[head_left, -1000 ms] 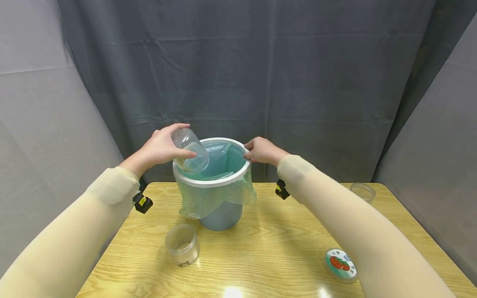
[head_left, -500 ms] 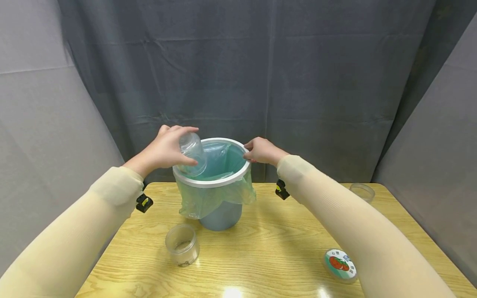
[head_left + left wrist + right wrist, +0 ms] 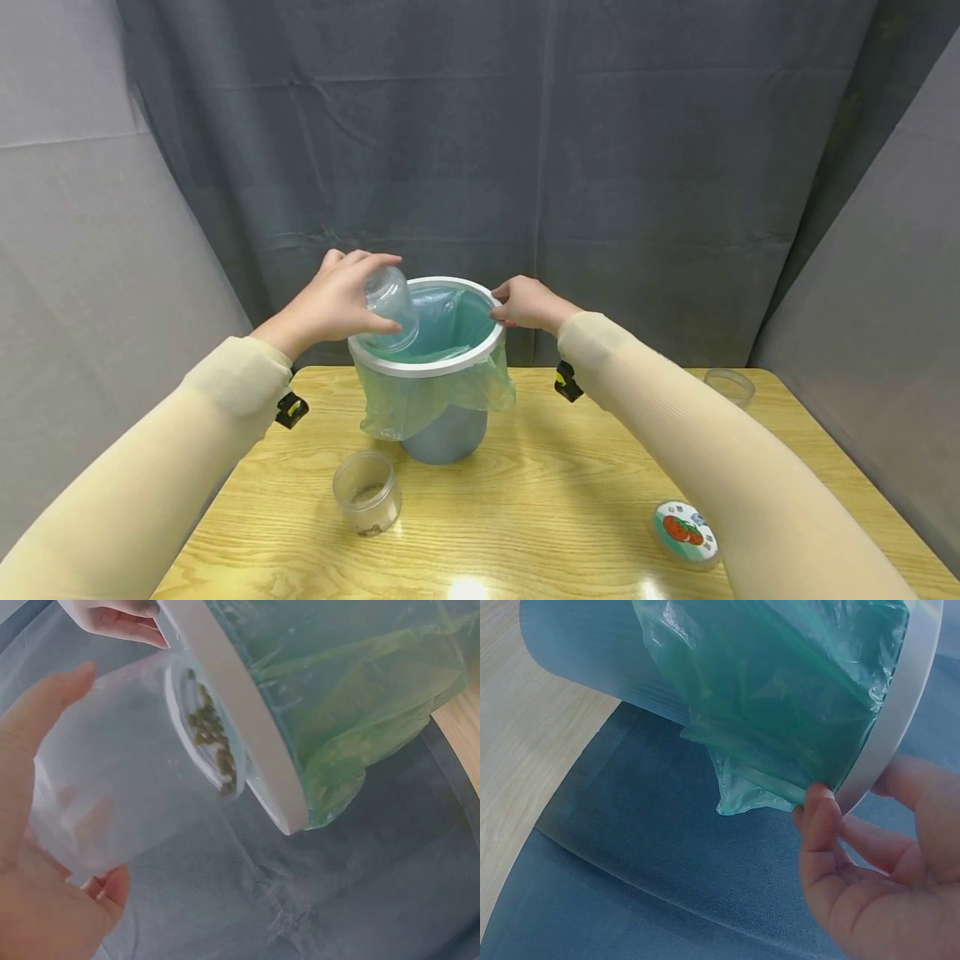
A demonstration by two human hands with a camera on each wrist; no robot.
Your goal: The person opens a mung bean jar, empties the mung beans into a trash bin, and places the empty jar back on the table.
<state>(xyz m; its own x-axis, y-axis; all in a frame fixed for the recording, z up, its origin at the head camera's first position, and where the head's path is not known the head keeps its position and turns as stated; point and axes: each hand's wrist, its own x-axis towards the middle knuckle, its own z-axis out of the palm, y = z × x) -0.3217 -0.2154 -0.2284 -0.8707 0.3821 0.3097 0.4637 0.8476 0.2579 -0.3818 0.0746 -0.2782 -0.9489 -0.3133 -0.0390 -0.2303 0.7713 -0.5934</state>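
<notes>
My left hand (image 3: 337, 300) grips a clear plastic jar (image 3: 390, 308), thumb and fingers round its sides. The jar is tipped mouth-down over the left part of the bin (image 3: 444, 433). In the left wrist view small greenish-brown bits (image 3: 210, 735) show at the jar's mouth; their kind is unclear. With thumb and fingers my right hand (image 3: 528, 302) holds the bin's white rim (image 3: 900, 705) on its right side. A green plastic bag (image 3: 431, 408) lines the bin and hangs over its outside.
A second clear jar (image 3: 367, 493) stands upright on the wooden table (image 3: 525, 500), with a little dark matter at its bottom. A round lid with a tomato picture (image 3: 686, 532) lies by the right forearm. Farther back is a clear ring-shaped lid (image 3: 729, 387).
My left hand has moved slightly right and tipped the jar more steeply downward over the bin. The right hand keeps its place on the rim.
</notes>
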